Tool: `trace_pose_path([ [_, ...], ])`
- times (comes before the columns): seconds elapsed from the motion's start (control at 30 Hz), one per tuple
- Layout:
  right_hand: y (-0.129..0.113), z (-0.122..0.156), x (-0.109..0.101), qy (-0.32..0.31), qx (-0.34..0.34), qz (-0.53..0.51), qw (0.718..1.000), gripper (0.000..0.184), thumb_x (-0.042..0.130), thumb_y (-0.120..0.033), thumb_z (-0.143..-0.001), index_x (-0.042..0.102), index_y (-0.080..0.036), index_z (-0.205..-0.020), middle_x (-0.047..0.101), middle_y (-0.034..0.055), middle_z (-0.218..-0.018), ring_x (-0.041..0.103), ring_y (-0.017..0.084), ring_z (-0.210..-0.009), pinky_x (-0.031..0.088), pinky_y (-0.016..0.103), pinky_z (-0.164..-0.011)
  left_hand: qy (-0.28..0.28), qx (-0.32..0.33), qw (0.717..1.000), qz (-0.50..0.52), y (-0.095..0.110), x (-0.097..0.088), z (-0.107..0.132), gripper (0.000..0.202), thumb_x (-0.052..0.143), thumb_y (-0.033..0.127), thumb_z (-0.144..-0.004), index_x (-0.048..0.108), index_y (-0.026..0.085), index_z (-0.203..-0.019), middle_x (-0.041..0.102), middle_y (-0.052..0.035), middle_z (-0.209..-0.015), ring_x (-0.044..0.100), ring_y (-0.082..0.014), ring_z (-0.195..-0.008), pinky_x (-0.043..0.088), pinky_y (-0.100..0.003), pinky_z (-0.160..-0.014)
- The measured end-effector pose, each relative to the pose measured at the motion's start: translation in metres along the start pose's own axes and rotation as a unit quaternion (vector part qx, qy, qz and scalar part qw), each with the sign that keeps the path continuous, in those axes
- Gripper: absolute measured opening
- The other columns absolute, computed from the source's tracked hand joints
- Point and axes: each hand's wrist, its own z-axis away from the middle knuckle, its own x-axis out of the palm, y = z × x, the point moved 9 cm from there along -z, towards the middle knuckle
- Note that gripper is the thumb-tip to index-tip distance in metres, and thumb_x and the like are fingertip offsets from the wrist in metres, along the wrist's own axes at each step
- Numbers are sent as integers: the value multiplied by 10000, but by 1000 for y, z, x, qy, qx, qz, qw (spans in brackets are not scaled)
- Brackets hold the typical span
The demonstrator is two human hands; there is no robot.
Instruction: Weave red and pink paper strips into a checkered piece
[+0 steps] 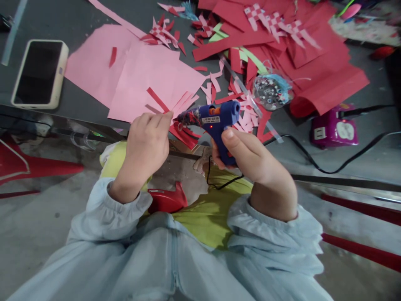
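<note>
My right hand [247,146] is wrapped around the handle of a blue hot glue gun [221,113], its small red light glowing. The gun's nozzle points left, right beside the fingertips of my left hand [149,140]. Those fingers pinch a bundle of red and pink paper strips [185,136] that fan out on both sides. Whether the nozzle touches the strips I cannot tell. Pink paper sheets [150,75] lie flat just beyond my left hand. Loose pink and red paper scraps [247,117] are scattered behind the gun.
A phone in a pale case [39,73] lies at the left. Stacked red paper [326,62] and woven paper fish [275,23] fill the back right. A tub of googly eyes [272,91] stands near a purple power adapter [334,127] with black cables [328,170].
</note>
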Motion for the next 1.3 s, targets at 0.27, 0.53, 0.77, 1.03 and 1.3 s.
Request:
trace_pose_path([
  [0.27, 7, -2, -3, -6, 36, -113, 993, 489, 451, -697, -918, 561, -236, -796, 556, -27, -492, 417, 102, -403, 293, 276, -405, -13, -11, 1000, 0, -2, 2, -1, 443, 420, 123, -927, 582, 129, -1340, 716, -136, -1163, 631, -304, -1067, 503, -467, -917],
  [0.53, 2, -2, -12, 0, 32, -119, 992, 556, 452, -774, -864, 594, -246, -766, 513, -28, -448, 346, 75, -357, 244, 281, -385, 2, -5, 1000, -14, 0, 1, 0, 440, 432, 131, -920, 586, 128, -1332, 722, -133, -1160, 631, -297, -1047, 502, -447, -898],
  [0.77, -4, -5, -31, 114, -108, -29, 987, 495, 440, -709, -916, 603, -241, -906, 526, -51, -508, 438, 101, -421, 324, 280, -446, -15, -23, 1000, -9, -2, 4, -2, 436, 427, 139, -922, 594, 107, -1324, 715, -140, -1171, 627, -296, -1054, 491, -445, -913],
  [1.03, -17, 5, -26, 229, -209, 331, 891, 484, 427, -580, -954, 573, -162, -1150, 720, 43, -761, 622, 176, -560, 389, 281, -508, -7, -32, 999, 18, -4, 2, -3, 501, 316, 411, -1040, 612, 92, -1289, 716, -166, -1136, 621, -318, -1059, 473, -462, -914],
  [1.3, -23, 8, -8, 237, -237, 465, 819, 601, 303, -617, -989, 604, -113, -1117, 725, 54, -693, 662, 191, -574, 355, 282, -496, 6, -16, 999, 29, -5, 0, -1, 641, 263, 582, -1019, 606, 112, -1289, 721, -153, -1134, 622, -307, -1049, 458, -432, -900],
])
